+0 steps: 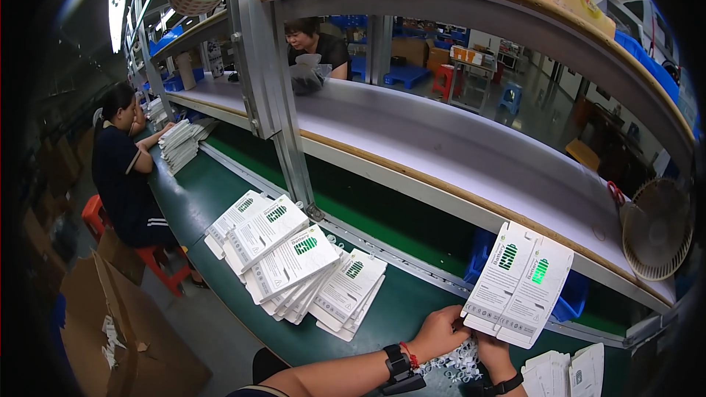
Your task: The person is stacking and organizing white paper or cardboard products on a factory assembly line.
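Observation:
In front of me on the right, two flat white cartons (518, 283) with green print stand up side by side, one slightly overlapping the other. My right hand (491, 347) holds them from below, its fingers mostly hidden behind them. At their lower left corner my left hand (439, 331) is closed, fingers curled against the edge. Under the hands lies a heap of small white plastic pieces (457, 365). To the left, overlapping stacks of similar cartons (294, 261) cover part of the green table (243, 323). More flat white cartons (570, 373) lie at the lower right.
A long shelf (441, 147) on metal posts runs behind the table. Blue bins (570, 300) sit beneath it; a round fan (657, 228) is at the far right. A co-worker (121, 169) sits left, another person (316, 48) is beyond the shelf. An open cardboard box (121, 323) stands lower left.

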The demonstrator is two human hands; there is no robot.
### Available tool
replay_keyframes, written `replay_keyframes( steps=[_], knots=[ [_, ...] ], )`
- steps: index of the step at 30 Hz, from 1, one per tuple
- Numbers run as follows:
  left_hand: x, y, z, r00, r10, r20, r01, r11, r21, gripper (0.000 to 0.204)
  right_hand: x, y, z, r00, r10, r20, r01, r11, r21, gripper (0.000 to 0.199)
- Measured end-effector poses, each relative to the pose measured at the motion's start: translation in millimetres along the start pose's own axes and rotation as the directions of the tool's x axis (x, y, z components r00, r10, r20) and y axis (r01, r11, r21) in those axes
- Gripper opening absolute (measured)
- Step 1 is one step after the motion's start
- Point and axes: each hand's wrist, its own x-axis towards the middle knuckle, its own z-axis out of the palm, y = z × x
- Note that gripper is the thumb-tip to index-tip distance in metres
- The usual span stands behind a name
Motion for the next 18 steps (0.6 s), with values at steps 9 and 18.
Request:
replay_keyframes(
  steps=[9, 18],
  knots=[
    [1, -7, 5, 0.999, 0.044, -0.028, -0.043, 0.998, 0.038, 0.016, -1, 10, 7, 0.999, 0.04, -0.023, -0.04, 0.999, 0.032, 0.038],
    [0, -4, 4, 0.999, -0.018, -0.03, 0.018, 1.0, 0.015, 0.017, 2, -6, 2, 0.993, 0.101, -0.054, -0.069, 0.903, 0.424, 0.038]
  ],
)
